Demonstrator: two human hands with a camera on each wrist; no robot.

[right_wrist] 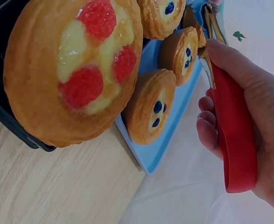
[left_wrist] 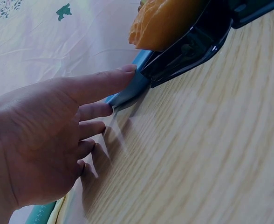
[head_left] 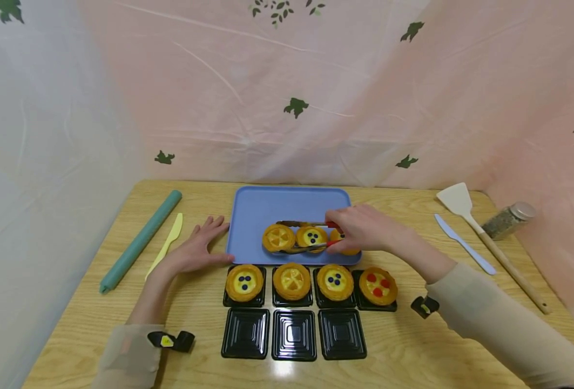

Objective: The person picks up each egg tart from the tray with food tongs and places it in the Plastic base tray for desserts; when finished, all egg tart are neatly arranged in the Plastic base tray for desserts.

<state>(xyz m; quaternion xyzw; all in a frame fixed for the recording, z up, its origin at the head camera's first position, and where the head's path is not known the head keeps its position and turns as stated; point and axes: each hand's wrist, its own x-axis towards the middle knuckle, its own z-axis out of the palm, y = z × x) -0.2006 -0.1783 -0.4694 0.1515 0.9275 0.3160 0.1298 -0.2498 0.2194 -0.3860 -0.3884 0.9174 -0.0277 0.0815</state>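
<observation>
Tongs (head_left: 306, 236) with smooth red handles sat in the right hand (head_left: 362, 229), whose fingers curled round them. Their thin metal arms lay on both sides of a round blueberry tart (head_left: 311, 235), the middle of three tarts on the tray (head_left: 267, 208). That tart had a rough golden crust and yellow cream. The tray was flat, blue and smooth, with round corners. The left hand (head_left: 196, 249) lay flat on the table (head_left: 413, 346), fingers straight, with fingertips (left_wrist: 127, 70) touching the tray's left edge. Just in front of the tray stood shiny black square cups (head_left: 294, 334) with ridges, four of them holding tarts. A strawberry tart (head_left: 378, 285) sat in the rightmost one. A long green roller (head_left: 140, 241) lay far left on the wood-grain table.
</observation>
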